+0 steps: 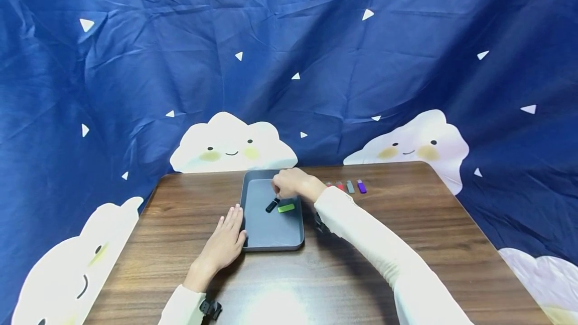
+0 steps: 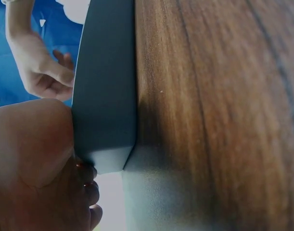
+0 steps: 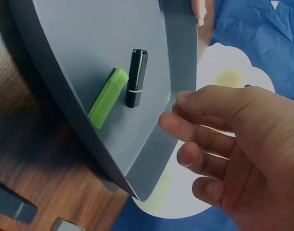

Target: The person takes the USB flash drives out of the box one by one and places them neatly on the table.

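Observation:
A grey rectangular tray [image 1: 273,229] stands on the wooden table. Inside it lie a black USB stick [image 1: 272,205] [image 3: 136,79] and a lime green USB stick [image 1: 286,208] [image 3: 107,98], side by side and apart. Above the tray hovers my right hand [image 1: 291,183] [image 3: 233,134], its fingers loosely bent, with nothing visible between thumb and fingertips. My left hand [image 1: 226,237] [image 2: 31,159] rests beside the tray's left wall [image 2: 106,72], fingers straight and touching the rim.
To the right of the tray, a row of USB sticks lies near the table's back edge: red ones [image 1: 340,185], a grey one [image 1: 350,187] and a purple one [image 1: 362,186]. My right forearm partly hides the row. A blue cloud-patterned cloth [image 1: 271,89] hangs behind the table.

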Available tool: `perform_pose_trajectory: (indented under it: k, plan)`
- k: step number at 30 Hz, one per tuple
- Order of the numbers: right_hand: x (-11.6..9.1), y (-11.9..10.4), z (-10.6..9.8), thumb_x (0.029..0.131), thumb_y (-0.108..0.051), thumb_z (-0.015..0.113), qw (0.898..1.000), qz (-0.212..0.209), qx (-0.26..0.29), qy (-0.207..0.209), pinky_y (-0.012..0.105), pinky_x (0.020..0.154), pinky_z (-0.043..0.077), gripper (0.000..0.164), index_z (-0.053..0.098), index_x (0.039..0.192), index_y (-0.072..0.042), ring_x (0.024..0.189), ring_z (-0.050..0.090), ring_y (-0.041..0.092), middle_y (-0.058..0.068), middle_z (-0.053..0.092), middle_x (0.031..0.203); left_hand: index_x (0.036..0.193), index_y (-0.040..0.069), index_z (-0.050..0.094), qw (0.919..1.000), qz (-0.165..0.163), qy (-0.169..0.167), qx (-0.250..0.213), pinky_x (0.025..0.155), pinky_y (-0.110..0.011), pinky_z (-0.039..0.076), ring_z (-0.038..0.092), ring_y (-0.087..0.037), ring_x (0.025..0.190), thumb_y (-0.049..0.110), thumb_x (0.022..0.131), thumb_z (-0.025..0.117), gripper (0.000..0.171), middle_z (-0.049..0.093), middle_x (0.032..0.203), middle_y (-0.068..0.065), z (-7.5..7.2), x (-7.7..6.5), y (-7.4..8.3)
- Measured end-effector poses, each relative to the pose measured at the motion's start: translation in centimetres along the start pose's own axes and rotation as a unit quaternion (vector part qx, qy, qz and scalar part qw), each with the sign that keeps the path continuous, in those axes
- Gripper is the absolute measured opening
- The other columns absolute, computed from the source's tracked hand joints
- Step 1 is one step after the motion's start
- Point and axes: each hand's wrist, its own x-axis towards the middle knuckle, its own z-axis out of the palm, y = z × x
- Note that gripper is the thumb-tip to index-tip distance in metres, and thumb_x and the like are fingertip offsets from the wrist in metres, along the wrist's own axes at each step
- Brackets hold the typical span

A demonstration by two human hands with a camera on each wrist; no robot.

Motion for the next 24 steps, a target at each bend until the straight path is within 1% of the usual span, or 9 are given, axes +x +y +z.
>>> perform_pose_trajectory:
  k: [2, 5, 9, 16, 19, 24]
  plan:
    - [0.0, 0.0, 0.2, 0.098, -0.024, 0.074, 1.000, 0.007, 0.003, -0.001, 0.037, 0.084, 0.060, 0.006, 0.077, 0.093, -0.023, 0.086, 0.068, 0.015, -0.007, 0.075, 0.093, 0.159, -0.014, 0.034, 0.9999, 0.005, 0.009, -0.007, 0.127, -0.069, 0.028, 0.031, -0.050, 0.158, 0.016, 0.108, 0.051, 0.061, 0.032, 0.169, -0.032, 0.1, 0.0, -0.1]
    - [0.1, -0.1, 0.5, 0.097, -0.024, 0.075, 1.000, 0.015, 0.009, -0.001, 0.038, 0.083, 0.059, 0.007, 0.076, 0.091, -0.023, 0.084, 0.067, 0.016, -0.007, 0.074, 0.091, 0.159, -0.014, 0.034, 0.9998, 0.008, 0.015, -0.006, 0.127, -0.069, 0.028, 0.031, -0.050, 0.158, 0.016, 0.108, 0.050, 0.062, 0.032, 0.169, -0.032, 0.2, 0.0, -0.2]
    - [0.1, -0.1, 1.0, 0.097, -0.025, 0.075, 0.999, 0.027, 0.015, -0.008, 0.039, 0.085, 0.060, 0.006, 0.077, 0.093, -0.022, 0.085, 0.068, 0.016, -0.006, 0.075, 0.093, 0.160, -0.013, 0.033, 1.0000, 0.006, 0.004, 0.002, 0.129, -0.066, 0.027, 0.030, -0.048, 0.159, 0.017, 0.109, 0.049, 0.062, 0.031, 0.170, -0.031, 0.3, 0.1, -0.3]
    - [0.5, -0.2, 1.8, 0.098, -0.024, 0.074, 0.998, 0.045, 0.017, -0.028, 0.038, 0.084, 0.061, 0.005, 0.079, 0.100, -0.021, 0.086, 0.069, 0.016, -0.005, 0.077, 0.099, 0.162, -0.011, 0.031, 0.9996, -0.011, -0.019, 0.015, 0.131, -0.063, 0.025, 0.027, -0.044, 0.162, 0.019, 0.111, 0.050, 0.062, 0.028, 0.172, -0.028, -0.1, 0.1, 0.2]
    - [0.6, -0.3, 1.9, 0.097, -0.027, 0.076, 0.998, 0.058, 0.012, -0.038, 0.037, 0.081, 0.060, 0.007, 0.078, 0.099, -0.021, 0.083, 0.067, 0.014, -0.005, 0.076, 0.096, 0.162, -0.011, 0.032, 0.9996, -0.012, -0.019, 0.015, 0.131, -0.063, 0.024, 0.027, -0.044, 0.162, 0.019, 0.111, 0.050, 0.062, 0.028, 0.173, -0.028, -0.1, 0.0, 0.3]
    - [0.8, -0.6, 2.0, 0.096, -0.033, 0.078, 0.995, 0.081, 0.002, -0.055, 0.035, 0.075, 0.057, 0.016, 0.074, 0.091, -0.019, 0.077, 0.061, 0.014, -0.005, 0.071, 0.087, 0.162, -0.011, 0.031, 0.9996, -0.013, -0.022, 0.013, 0.132, -0.063, 0.024, 0.026, -0.044, 0.162, 0.019, 0.111, 0.050, 0.062, 0.027, 0.173, -0.028, -0.1, 0.0, 0.3]
